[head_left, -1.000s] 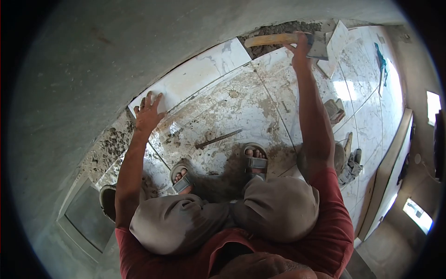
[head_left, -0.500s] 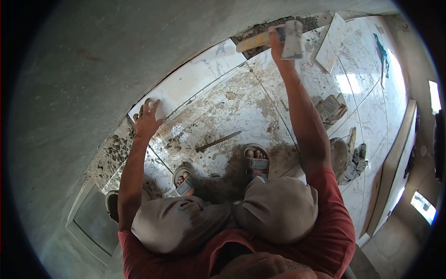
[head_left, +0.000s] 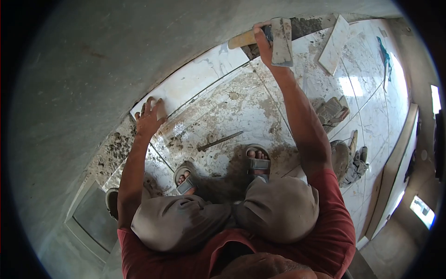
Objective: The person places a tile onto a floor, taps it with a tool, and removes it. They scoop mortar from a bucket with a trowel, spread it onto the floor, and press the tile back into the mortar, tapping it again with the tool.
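Observation:
My left hand (head_left: 148,120) rests with spread fingers on the left end of a white marble-patterned tile (head_left: 195,74) set along the wall. Beyond the tile's far end, my right hand (head_left: 269,49) is closed round the handle of a mallet (head_left: 281,44). Its grey, dirt-smeared block head is beside my fist, and the yellow handle end points left over the tile's right end. Mortar (head_left: 309,26) fills the strip by the wall just right of the mallet. A long rusty metal rod, perhaps a chisel (head_left: 220,141), lies on the dirty floor between my arms.
A loose tile piece (head_left: 334,46) lies at the far right. Nearer are a dirty block-shaped item (head_left: 332,113) and crumpled gloves (head_left: 357,167). Crumbled mortar (head_left: 116,149) covers the strip left of my hand. The grey wall (head_left: 93,69) bounds the left side.
My right hand has moved a little left with the mallet, closer to the wall and the tile's end. My left hand stays on the tile.

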### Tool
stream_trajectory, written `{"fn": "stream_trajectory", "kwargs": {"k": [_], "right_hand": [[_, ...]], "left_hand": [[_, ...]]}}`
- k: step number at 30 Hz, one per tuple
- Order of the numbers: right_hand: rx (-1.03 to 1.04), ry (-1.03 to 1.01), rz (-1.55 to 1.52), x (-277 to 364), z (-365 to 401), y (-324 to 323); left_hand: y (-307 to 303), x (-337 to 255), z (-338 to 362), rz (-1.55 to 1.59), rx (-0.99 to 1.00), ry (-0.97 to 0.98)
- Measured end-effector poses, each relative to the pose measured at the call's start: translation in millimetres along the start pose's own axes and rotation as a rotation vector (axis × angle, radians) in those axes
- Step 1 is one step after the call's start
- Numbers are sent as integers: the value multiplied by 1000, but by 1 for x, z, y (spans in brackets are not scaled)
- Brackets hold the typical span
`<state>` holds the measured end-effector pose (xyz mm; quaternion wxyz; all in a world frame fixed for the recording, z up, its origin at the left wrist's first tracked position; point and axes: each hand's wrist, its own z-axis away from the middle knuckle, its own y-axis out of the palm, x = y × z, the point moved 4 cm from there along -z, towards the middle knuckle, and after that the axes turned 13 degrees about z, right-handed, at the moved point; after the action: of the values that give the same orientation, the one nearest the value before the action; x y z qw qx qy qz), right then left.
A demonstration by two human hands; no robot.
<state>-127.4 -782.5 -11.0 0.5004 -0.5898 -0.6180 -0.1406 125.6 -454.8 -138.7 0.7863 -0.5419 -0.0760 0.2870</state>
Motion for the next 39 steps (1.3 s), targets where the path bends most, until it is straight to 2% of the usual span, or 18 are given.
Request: {"fn": "stream_trajectory", "kwargs": {"k": [2, 4, 5, 6, 8, 10, 13, 15, 18, 19, 20, 22, 24, 27, 32, 34, 38, 39], "right_hand": [[-20, -84, 81, 2, 2, 8], [-191, -694, 741, -2, 9, 28], [11, -358, 371, -17, 5, 33], [10, -371, 366, -18, 2, 36], [164, -95, -16, -29, -2, 43], [169, -218, 125, -19, -5, 43], [352, -147, 231, 3, 2, 56], [233, -145, 498, 42, 4, 43], [172, -74, 310, 21, 5, 45], [201, -225, 618, 26, 4, 45], [196, -230, 627, 19, 3, 46], [196, -215, 397, 6, -3, 53], [197, -251, 459, -9, 1, 52], [234, 18, 236, -29, 2, 50], [174, -19, 272, -32, -1, 49], [141, 82, 13, -34, 7, 46], [264, 379, -1, -39, 8, 50], [230, 340, -115, -31, 8, 47]], "left_hand": [[-3, -3, 1, 15, -3, 0], [-7, -5, 1, 3, 14, 3], [-6, -4, 1, 22, -3, 10], [-10, -4, -1, 24, -15, 4], [-9, -4, 0, 83, 20, 4], [-7, -1, -2, 121, 23, -36], [-3, 5, -2, 124, 25, -14], [0, 6, -2, 86, -13, 29], [1, 6, -3, 84, -10, 40], [-1, 5, -2, 78, 11, 31], [-4, 2, 0, 82, 4, 38], [-8, -1, 0, 17, 45, 6], [5, 5, -3, 9, 26, 13], [-1, 3, -2, 10, 37, -11], [-3, 3, -5, 29, 34, -35], [6, 5, 1, 49, 36, -28], [-9, 0, -4, 33, 33, -27], [-7, 1, -3, 41, 40, -26]]}}
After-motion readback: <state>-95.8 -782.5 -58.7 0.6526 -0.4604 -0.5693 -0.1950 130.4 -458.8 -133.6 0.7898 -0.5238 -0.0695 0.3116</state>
